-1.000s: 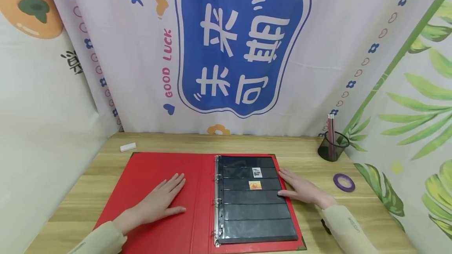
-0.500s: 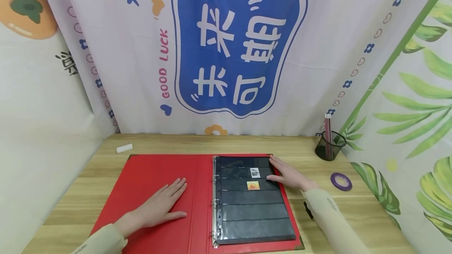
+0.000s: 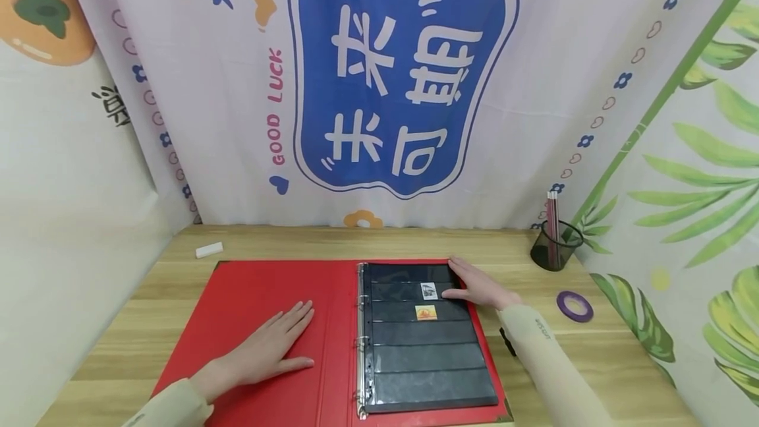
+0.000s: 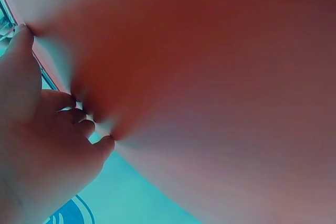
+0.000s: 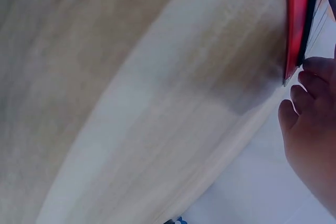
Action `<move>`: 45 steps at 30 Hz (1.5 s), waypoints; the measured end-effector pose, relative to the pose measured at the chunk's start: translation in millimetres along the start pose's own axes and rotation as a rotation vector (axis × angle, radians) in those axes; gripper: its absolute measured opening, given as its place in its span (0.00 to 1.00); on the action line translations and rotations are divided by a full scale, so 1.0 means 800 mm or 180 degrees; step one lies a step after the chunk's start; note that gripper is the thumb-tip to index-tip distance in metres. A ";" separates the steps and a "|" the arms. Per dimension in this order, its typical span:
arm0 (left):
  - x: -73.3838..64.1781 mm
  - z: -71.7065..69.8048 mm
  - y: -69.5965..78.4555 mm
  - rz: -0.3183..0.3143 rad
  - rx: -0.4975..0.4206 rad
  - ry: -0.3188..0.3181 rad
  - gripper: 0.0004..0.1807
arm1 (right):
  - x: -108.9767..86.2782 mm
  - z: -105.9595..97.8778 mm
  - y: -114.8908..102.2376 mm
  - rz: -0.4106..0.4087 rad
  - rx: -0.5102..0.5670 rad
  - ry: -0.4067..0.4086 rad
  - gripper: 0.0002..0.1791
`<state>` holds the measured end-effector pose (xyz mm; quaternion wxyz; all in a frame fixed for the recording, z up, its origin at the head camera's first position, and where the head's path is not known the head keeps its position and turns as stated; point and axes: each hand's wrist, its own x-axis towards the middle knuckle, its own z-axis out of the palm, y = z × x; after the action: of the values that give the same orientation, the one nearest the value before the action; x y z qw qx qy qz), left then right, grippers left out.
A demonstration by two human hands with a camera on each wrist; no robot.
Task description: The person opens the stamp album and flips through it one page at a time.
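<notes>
A red ring-binder stamp album point(image 3: 267, 288) lies spread on the table, its metal rings point(image 3: 361, 341) along the middle. On the right side is a black stock page point(image 3: 423, 354) with clear horizontal strips. It carries a grey-and-white stamp point(image 3: 429, 291) and, just below, an orange-yellow stamp point(image 3: 425, 312). My left hand point(image 3: 263, 351) rests flat on the red inner cover, fingers extended and thumb apart. At the page's upper right corner, my right hand point(image 3: 479, 285) touches the edge, thumb on the page beside the grey stamp. The right wrist view shows those fingertips point(image 5: 310, 62) at the corner.
A black mesh pen holder point(image 3: 556, 246) with several pencils stands at the back right. In front of it lies a purple tape roll point(image 3: 574, 306). A small white block point(image 3: 209, 250) sits at the back left. Printed curtains point(image 3: 237, 117) hang behind and beside the table.
My right hand has slid up along the page's right edge to its upper corner, and inward. The left hand stays on the red cover. The view has shifted slightly.
</notes>
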<state>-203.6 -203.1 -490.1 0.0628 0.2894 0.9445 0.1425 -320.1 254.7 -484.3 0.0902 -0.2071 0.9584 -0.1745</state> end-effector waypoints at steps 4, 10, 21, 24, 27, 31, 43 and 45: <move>0.001 0.001 0.001 0.0010 0.0023 0.0018 0.51 | 0.000 0.000 0.003 0.0003 -0.0005 0.0012 0.52; 0.002 -0.001 0.002 0.0015 0.0048 0.0024 0.50 | 0.001 0.004 0.009 0.0020 0.0047 0.0021 0.52; 0.002 -0.001 0.003 0.0020 0.0060 0.0049 0.49 | 0.001 0.003 0.007 0.0044 0.0044 0.0091 0.52; 0.002 -0.001 0.003 0.0023 0.0061 0.0051 0.49 | 0.000 0.004 0.006 0.0076 0.0070 0.0086 0.52; 0.001 -0.001 0.003 0.0014 0.0041 0.0045 0.50 | -0.001 0.005 0.005 0.0087 0.0072 0.0067 0.52; 0.000 -0.001 0.003 0.0008 0.0016 0.0031 0.50 | -0.002 0.007 0.005 0.0067 0.0047 0.0064 0.53; -0.003 -0.001 0.005 0.0069 0.0046 0.0096 0.50 | 0.000 0.007 0.005 0.0052 0.0042 0.0147 0.51; -0.004 -0.002 0.005 0.0088 0.0055 0.0111 0.49 | 0.000 0.007 0.004 0.0056 0.0062 0.0157 0.51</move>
<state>-199.4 -202.3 -487.4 0.0418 0.3004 0.9425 0.1403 -319.6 255.8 -490.3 0.0700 -0.1934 0.9604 -0.1880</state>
